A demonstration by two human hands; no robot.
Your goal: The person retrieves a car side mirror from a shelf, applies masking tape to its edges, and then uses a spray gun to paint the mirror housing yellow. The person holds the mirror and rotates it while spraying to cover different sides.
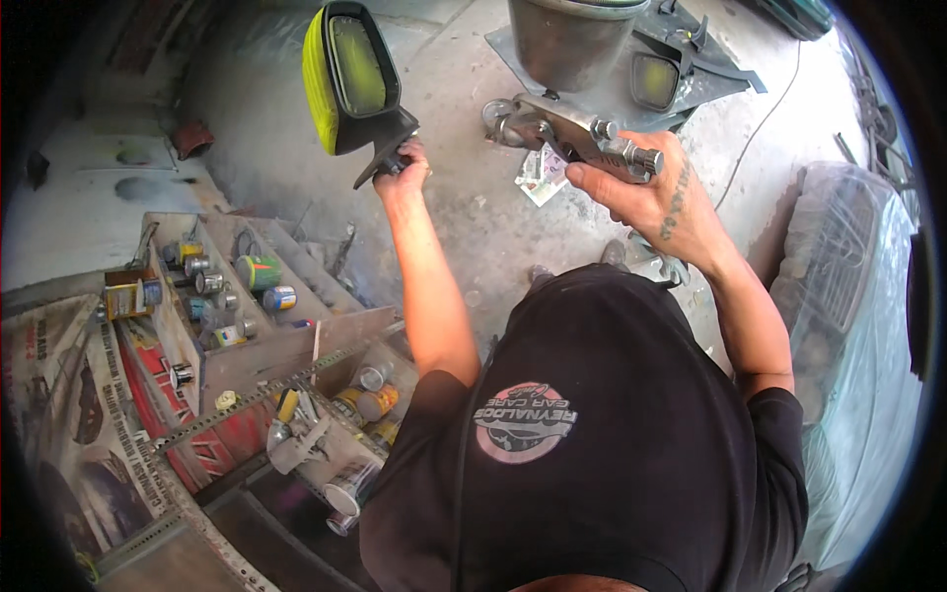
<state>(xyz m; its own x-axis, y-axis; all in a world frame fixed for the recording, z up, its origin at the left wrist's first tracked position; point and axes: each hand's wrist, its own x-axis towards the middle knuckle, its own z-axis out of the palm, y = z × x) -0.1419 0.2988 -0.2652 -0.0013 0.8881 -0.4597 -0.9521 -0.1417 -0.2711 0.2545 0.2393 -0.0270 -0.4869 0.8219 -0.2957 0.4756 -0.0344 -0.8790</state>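
My left hand (402, 176) is closed around the black mounting base of a car side mirror (387, 126), held upright off the floor. The mirror has a bright yellow-green shell, and its glass is coated with yellowish overspray. In my right hand (663, 202) is a metal spray gun (582, 133), its nozzle turned left toward the mirror. The fingers wrap the gun's handle, most of which is hidden. A dark grey cup (574, 49) rises above the gun's body and looks joined to it.
Another side mirror (655, 79) lies on a dark sheet at the far right. Paper notes (543, 176) rest on the concrete floor. Wooden shelving (256, 355) with several cans stands at left. Clear plastic sheeting (858, 326) covers something at right. A thin hose or cord (760, 123) crosses the floor.
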